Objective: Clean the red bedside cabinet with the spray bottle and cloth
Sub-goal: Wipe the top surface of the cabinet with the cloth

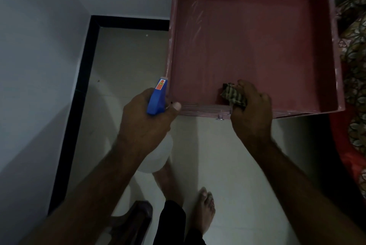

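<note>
My left hand [144,118] curls its fingers round the blue-headed white plastic spray bottle [157,98], just left of the red wooden bedside cabinet [247,36]. My right hand [253,110] grips the striped cloth [234,95] on the compartment's near floor. Pale streaks [195,13] at far left suggest wiping remains.
</note>
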The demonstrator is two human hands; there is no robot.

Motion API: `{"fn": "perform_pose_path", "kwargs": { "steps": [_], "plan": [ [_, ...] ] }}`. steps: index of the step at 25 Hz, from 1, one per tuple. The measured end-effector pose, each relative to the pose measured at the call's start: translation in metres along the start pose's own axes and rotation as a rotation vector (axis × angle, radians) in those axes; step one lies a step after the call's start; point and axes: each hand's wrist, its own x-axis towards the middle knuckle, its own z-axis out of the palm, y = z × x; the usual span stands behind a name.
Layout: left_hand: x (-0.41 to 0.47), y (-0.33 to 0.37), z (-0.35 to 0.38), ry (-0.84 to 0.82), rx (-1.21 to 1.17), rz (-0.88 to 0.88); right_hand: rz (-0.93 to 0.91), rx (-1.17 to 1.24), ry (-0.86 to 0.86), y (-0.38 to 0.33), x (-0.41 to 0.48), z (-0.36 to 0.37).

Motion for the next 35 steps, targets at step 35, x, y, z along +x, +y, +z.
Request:
{"fn": "perform_pose_path", "kwargs": {
  "steps": [35],
  "plan": [
    [0.08,0.002,-0.042,-0.056,0.023,0.032,-0.203,0.07,-0.177,-0.098,0.01,0.067]
  ]
}}
